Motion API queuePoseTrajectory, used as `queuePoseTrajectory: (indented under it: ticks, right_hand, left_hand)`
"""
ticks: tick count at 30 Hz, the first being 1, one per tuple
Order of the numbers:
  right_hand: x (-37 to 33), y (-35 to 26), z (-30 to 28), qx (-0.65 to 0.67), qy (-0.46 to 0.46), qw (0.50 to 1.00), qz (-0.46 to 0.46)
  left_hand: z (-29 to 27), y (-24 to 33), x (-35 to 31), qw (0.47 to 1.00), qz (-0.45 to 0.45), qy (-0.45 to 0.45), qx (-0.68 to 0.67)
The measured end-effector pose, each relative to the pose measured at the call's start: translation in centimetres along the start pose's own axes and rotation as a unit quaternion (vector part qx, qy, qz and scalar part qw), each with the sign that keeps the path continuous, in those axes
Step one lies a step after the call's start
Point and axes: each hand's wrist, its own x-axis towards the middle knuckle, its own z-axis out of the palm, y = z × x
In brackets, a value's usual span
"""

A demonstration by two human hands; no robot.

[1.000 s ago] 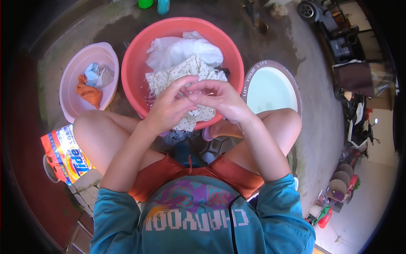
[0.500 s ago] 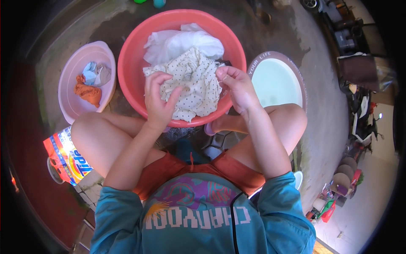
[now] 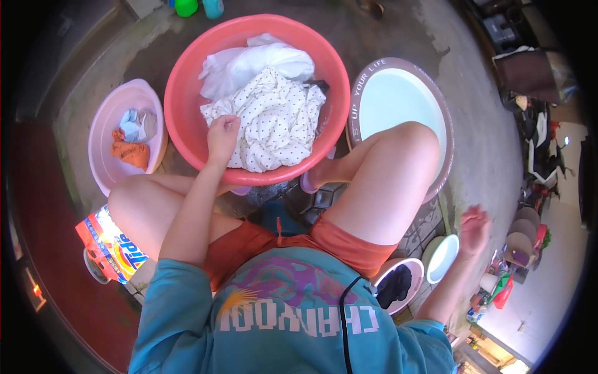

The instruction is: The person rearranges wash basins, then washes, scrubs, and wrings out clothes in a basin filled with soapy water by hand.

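Observation:
A white cloth with dark polka dots (image 3: 271, 124) lies bunched in the big red basin (image 3: 176, 140) in front of me. My left hand (image 3: 223, 137) is at its near left edge, with the fingers closed on the cloth. Behind the dotted cloth sits a plain white cloth (image 3: 261, 65), and a bit of dark fabric shows at the right. Out to my right, beyond the knee, my right hand (image 3: 474, 229) is raised in the air, slightly blurred. Its fingers are loosely bent and nothing shows in them. Nearest to it is a small pale green basin (image 3: 441, 258).
At left stands a pink basin (image 3: 99, 146) with orange, blue and grey cloths. A detergent bag (image 3: 111, 244) rests by my left knee. On the right are a brown-rimmed basin (image 3: 443, 109) of water and a small pink tub (image 3: 414, 299) with dark fabric (image 3: 393, 288).
My right hand has left the dotted cloth and swung far out to the right. My left hand has closed at the cloth's edge. The dotted cloth lies spread differently, and the view has shifted.

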Motion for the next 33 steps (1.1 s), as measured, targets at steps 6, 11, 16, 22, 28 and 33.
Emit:
queuePoseTrajectory:
  ticks: [6,11,16,22,28,33]
  right_hand:
    - [-14.7,20.0,-17.6,-0.748,0.122,0.57,0.316]
    - [-11.5,26.6,-16.0,-0.723,0.081,0.464,0.506]
    - [-8.4,26.3,-11.9,-0.704,0.048,0.438,0.557]
    - [-9.6,28.4,-13.6,-0.645,0.071,0.467,0.601]
    - [-4.8,21.7,-16.8,-0.627,0.267,0.71,0.178]
    - [7.1,9.8,2.5,-0.531,0.325,0.765,-0.163]
  left_hand:
    - [1.7,-1.4,3.0,0.996,-0.028,-0.084,0.01]
    - [3.3,-1.5,6.6,0.984,0.005,-0.129,0.121]
    - [7.6,-2.5,9.4,0.977,0.038,-0.138,0.16]
    - [8.7,-2.5,9.9,0.942,-0.031,-0.226,0.246]
    - [5.5,2.9,6.5,0.962,0.095,-0.212,0.143]
    - [-1.6,7.6,3.3,0.955,0.027,-0.269,-0.123]
